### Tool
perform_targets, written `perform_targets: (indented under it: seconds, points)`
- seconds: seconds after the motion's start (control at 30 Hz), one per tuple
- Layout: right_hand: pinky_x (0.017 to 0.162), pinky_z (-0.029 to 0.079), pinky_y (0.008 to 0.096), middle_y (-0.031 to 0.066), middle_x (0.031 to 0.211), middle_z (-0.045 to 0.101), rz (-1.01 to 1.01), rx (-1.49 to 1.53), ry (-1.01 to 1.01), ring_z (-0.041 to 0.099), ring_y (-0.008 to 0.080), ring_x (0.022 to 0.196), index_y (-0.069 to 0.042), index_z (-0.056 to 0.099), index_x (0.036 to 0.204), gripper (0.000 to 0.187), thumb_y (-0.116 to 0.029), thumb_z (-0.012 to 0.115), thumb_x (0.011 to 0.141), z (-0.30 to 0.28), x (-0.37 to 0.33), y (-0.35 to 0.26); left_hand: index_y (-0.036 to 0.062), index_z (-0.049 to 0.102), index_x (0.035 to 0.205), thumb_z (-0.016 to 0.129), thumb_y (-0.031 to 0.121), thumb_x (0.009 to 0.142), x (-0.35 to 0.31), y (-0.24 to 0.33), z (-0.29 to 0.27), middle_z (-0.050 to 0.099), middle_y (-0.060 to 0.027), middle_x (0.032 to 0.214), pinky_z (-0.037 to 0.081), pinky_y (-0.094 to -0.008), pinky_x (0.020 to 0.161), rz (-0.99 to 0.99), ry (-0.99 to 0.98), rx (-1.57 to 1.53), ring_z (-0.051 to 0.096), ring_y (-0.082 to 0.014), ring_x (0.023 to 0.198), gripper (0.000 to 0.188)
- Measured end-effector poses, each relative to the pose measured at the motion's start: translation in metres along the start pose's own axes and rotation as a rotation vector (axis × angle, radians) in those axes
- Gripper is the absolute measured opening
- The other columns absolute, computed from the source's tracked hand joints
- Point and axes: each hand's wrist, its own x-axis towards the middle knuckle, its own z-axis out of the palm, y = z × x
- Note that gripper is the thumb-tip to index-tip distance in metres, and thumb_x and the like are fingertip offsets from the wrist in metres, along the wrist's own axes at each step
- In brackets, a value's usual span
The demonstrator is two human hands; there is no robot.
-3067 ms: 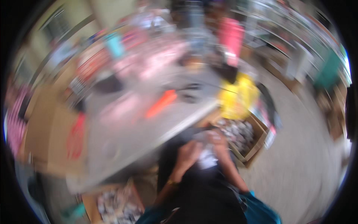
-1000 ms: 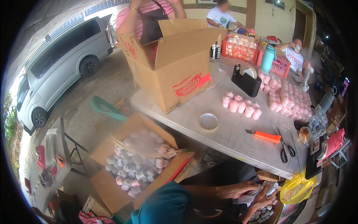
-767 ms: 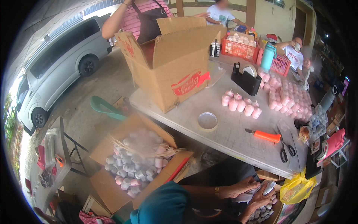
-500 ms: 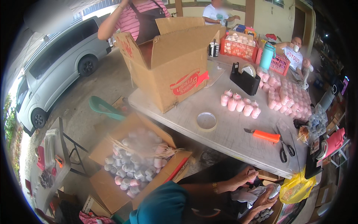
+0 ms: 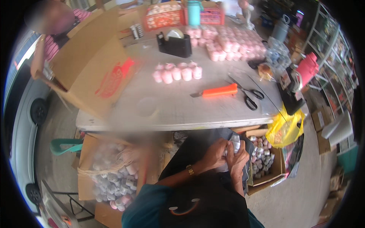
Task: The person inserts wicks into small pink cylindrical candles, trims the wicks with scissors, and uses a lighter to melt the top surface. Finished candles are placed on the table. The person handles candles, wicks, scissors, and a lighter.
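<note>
Close together over my lap, my left hand (image 5: pixel 216 154) and my right hand (image 5: pixel 238 159) both have their fingers closed on a crumpled whitish cloth (image 5: pixel 235 142). Whether a small piece is wrapped inside the cloth is hidden by the fingers. Beside my right hand stands an open carton (image 5: pixel 282 169) of small grey and pink cylinders (image 5: pixel 262 157). To the left, another open carton (image 5: pixel 86 167) holds many similar grey and pink pieces (image 5: pixel 114 186) with pale strings across them. A row of small pink candles (image 5: pixel 176 73) stands on the table (image 5: pixel 167 108).
An orange-handled knife (image 5: pixel 218 90) and black scissors (image 5: pixel 253 97) lie near the table's front. Behind are a tape dispenser (image 5: pixel 175 45), wrapped pink candles (image 5: pixel 235 45) and red crates (image 5: pixel 163 17). A big box (image 5: pixel 95 64) stands left; a yellow bag (image 5: pixel 285 131) hangs right. One person stands beyond the box.
My view has swung to the right. My hands have come together on the cloth in front of me, away from the right-hand carton; before, they were apart over it.
</note>
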Motion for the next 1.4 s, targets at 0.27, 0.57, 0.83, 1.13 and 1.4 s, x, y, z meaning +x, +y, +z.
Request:
perform_targets:
  seconds: [0.27,0.57,0.83,1.13,1.4]
  points:
    - [0.051,0.048,0.0455,0.0219,0.067,0.061,0.064,0.052,-0.192,0.061,0.0428,0.061,-0.005,0.056,0.085,0.031,-0.033,0.071,0.082,-0.001,0.003,0.002,0.0052,0.06,0.087,0.068,0.008,0.067,0.022,0.074,-0.041,0.059,-0.0096,0.08,0.02,-0.0564,0.113,0.339,0.199,0.091,0.059,-0.0285,0.077,0.022]
    - [0.058,0.049,0.0407,0.0165,0.076,0.063,-0.335,0.134,-0.431,0.062,0.037,0.067,-0.005,0.062,0.089,0.012,-0.013,0.066,0.081,0.032,-0.033,-0.025,0.0037,0.058,0.096,0.076,-0.002,0.066,0.043,0.09,-0.069,0.06,-0.0109,0.089,0.049,-0.0373,0.084,0.161,0.369,-0.119,0.06,-0.0273,0.082,0.036]
    - [0.061,0.05,0.0388,0.0148,0.076,0.066,-0.125,0.261,-0.513,0.065,0.0334,0.07,-0.006,0.067,0.091,0.009,-0.009,0.065,0.083,0.003,-0.017,-0.01,0.0034,0.056,0.108,0.079,0.0,0.074,0.048,0.065,-0.069,0.058,-0.0036,0.092,0.048,-0.0293,0.083,0.236,0.332,-0.175,0.056,-0.0099,0.079,0.041]
    - [0.062,0.051,0.0351,0.0132,0.074,0.067,0.088,0.428,-0.999,0.066,0.0252,0.065,-0.003,0.067,0.094,0.014,-0.011,0.069,0.082,-0.024,-0.008,-0.028,0.0033,0.057,0.107,0.08,-0.003,0.071,0.055,0.057,-0.065,0.059,-0.0052,0.094,0.046,-0.0348,0.096,0.358,0.351,-0.088,0.057,-0.0114,0.079,0.043]
    - [0.061,0.051,0.0322,0.0136,0.073,0.065,0.115,0.373,-0.689,0.066,0.0235,0.067,0.001,0.064,0.09,0.01,0.005,0.06,0.082,-0.038,0.005,-0.005,0.0021,0.055,0.111,0.08,-0.003,0.07,0.054,0.064,-0.056,0.059,-0.0074,0.098,0.049,-0.0269,0.075,0.275,0.3,-0.072,0.057,-0.0118,0.077,0.049]
